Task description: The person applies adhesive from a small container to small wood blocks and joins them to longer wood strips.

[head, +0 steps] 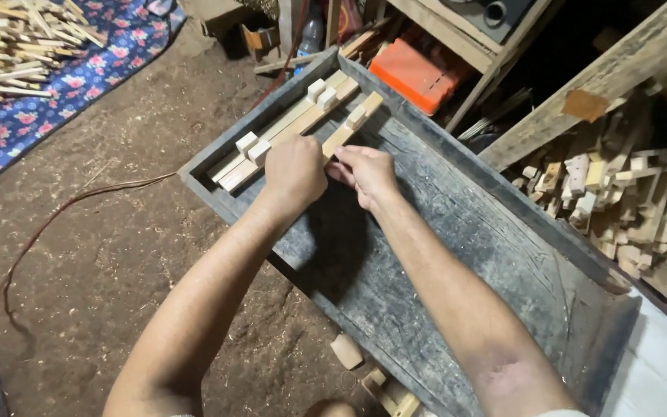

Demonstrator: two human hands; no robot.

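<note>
While the left hand (295,171) is closed in a loose fist over the near end of a pale wooden strip (347,127), the right hand (366,174) is pinched on the same end from the three o'clock side, fingertips touching the wood. That strip is laid inside a dark, shallow tray (457,232), running up toward one o'clock, with a small white block (356,116) seated on it. At ten o'clock from the hands, two more strips (279,133) are lined up side by side against the tray's far wall, each carrying small blocks (252,147) near both ends. The tray rim is found just behind them, closing off that side. Beyond the rim at twelve o'clock an orange box (413,73) is seen under a shelf. At three o'clock a heap of wood offcuts (627,201) is piled behind a slanted beam (588,85). At ten o'clock, well apart, sticks (17,42) are stacked on a floral cloth (79,85), and a reddish cable (63,212) is trailed across the dirt floor (133,232).
</note>
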